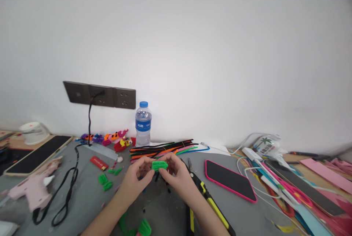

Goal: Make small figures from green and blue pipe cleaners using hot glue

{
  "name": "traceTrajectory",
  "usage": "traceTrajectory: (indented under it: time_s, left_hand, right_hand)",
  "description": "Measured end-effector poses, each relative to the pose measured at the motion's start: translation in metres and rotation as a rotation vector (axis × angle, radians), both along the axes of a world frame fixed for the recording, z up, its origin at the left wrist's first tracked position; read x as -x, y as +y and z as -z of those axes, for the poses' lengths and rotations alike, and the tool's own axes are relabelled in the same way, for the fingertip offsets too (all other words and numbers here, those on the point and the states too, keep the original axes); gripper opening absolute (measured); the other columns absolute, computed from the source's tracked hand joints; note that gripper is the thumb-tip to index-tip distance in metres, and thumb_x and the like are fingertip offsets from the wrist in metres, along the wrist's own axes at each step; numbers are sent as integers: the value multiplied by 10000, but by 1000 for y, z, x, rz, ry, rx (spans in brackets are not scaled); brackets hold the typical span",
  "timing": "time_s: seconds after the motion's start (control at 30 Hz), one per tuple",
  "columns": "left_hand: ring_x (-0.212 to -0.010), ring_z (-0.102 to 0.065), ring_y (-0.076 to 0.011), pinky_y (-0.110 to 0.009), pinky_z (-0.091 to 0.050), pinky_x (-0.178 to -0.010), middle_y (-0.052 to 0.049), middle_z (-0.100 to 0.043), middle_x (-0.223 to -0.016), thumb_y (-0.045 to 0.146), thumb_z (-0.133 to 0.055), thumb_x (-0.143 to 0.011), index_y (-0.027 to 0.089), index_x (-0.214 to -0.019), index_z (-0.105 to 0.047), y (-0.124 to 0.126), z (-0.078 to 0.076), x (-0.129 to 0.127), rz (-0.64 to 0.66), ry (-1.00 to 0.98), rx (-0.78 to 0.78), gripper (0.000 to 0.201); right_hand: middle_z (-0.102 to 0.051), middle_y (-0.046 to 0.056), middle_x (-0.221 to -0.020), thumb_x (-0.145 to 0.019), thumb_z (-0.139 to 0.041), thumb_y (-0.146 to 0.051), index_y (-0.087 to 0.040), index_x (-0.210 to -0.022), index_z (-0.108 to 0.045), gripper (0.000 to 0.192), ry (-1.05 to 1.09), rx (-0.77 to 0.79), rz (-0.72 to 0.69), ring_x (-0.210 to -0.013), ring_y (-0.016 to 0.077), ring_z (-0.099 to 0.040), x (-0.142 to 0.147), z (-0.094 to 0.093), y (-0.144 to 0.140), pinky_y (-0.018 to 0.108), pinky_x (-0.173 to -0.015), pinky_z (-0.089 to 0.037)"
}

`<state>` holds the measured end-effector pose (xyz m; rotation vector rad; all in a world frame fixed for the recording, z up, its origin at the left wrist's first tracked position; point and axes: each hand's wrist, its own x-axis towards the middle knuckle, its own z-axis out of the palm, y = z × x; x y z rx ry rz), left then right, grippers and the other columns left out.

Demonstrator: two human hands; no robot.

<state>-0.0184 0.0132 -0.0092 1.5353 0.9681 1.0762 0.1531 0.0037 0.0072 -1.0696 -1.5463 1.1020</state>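
Both hands meet over the grey table, pinching a small coiled green pipe-cleaner piece between their fingertips. My left hand grips its left end, my right hand its right end. Just behind lies a bundle of coloured pipe cleaners. More green coiled pieces lie to the left, and another green piece sits near my left forearm.
A water bottle stands at the wall beside finished colourful figures. A pink glue gun with a black cord lies left. Yellow-black pliers and a pink-cased phone lie right, beyond them cables and scissors.
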Motion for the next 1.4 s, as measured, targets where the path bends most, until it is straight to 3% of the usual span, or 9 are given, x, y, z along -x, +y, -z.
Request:
traceTrajectory:
  time_s: [1.4]
  left_hand:
    - [-653,-536,-166,-253,-418,-590,-14,-623,-734,338,-690,-731,184,-826,-652,-4,-10,-5,-23,-133,73,185]
  right_hand:
    - [-536,-13,-763,-784,-620,-287,-206,-875,-523,156,2,-1,14,-630,132,-449,1,1,-1,253,-566,-331]
